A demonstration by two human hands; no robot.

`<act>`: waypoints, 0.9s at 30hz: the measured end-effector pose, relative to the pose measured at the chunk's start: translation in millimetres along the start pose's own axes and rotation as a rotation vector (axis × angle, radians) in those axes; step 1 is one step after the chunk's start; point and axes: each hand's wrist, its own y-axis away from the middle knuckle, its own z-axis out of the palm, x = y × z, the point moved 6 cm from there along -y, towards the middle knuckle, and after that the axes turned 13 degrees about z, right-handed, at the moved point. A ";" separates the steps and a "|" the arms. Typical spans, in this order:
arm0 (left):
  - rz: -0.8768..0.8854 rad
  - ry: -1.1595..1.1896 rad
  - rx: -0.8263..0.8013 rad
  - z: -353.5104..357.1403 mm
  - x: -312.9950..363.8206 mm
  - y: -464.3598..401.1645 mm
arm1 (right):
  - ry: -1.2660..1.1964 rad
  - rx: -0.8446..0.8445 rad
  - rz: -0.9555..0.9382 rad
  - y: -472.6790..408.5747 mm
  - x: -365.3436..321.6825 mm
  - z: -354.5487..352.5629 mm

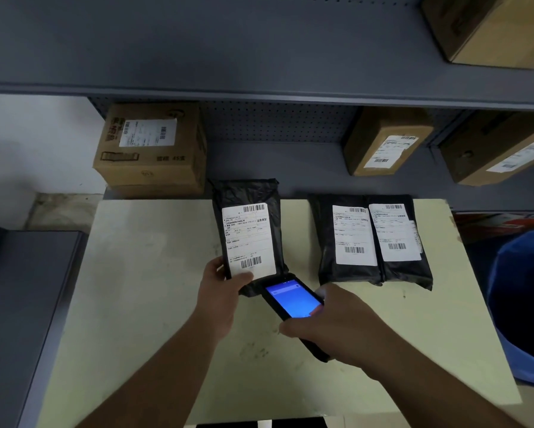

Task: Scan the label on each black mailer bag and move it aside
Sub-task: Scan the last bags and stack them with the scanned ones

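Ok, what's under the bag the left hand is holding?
The handheld scanner, held in the right hand, tucks under the bag's near end. The left hand grips that end. The rest lies over the table; anything beneath it is hidden.

Pale table [142,304], two black mailer bags [373,239], perhaps overlapping

The tabletop [154,257] lay bare along its left edge and across the near right corner, giving open passage. Two black mailer bags [372,239] blocked the far right corner, side by side and touching. A cardboard box [151,149] stood just beyond the far left corner, and a blue bin [522,304] crowded the right edge.
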 end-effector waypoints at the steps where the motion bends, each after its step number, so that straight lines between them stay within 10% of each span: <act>1: 0.002 0.002 -0.011 2.0 0.6 0.4 | -0.013 0.001 -0.002 0.4 1.1 -1.6; 27: -0.062 -0.083 -0.384 197.9 -43.4 34.4 | -0.282 0.112 0.051 -3.2 94.6 -111.3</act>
